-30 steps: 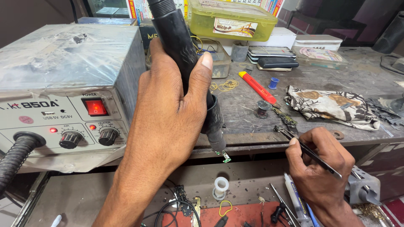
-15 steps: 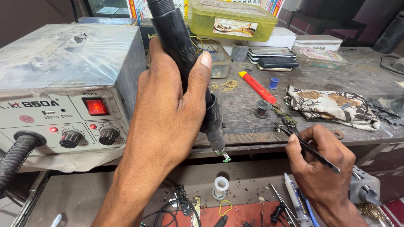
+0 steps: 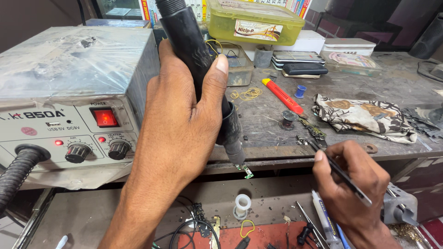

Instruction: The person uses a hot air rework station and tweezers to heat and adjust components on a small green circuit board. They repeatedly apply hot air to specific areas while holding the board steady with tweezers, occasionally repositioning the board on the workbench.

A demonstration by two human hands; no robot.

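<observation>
1. Left hand (image 3: 184, 133) wrapped tight round the black hot-air wand (image 3: 198, 64), thumb flat along the barrel.
2. Wand's long axis steeply tilted: hose end up and away at top left, nozzle (image 3: 236, 154) down and to the right, aimed at the bench edge (image 3: 277, 157).
3. Small green board (image 3: 248, 172) hanging off that edge, just under the nozzle; touching or a hair apart, cannot tell.
4. Right hand (image 3: 355, 189) pinched shut on thin tweezers (image 3: 339, 173), tips up and to the left, resting on the bench near small metal parts (image 3: 314, 133), well short of the board.
5. Rework station (image 3: 69, 92) at left, red switch (image 3: 105, 117) lit, two knobs below it, hose plugged in at the front.
6. Risk, as a judgement: board sits half over the edge with nothing seen holding it, so the air stream or a nudge of the nozzle could tip it into the open drawer (image 3: 92, 216) among wires and tools.
7. Further risk: heat lingering on one spot could scorch the board or lift parts beside the target; nozzle also close to the wand hand's lower fingers and to the cloth (image 3: 369, 117), cutter (image 3: 282, 96) and rubber bands (image 3: 247, 94) on the bench if swung that way.
</observation>
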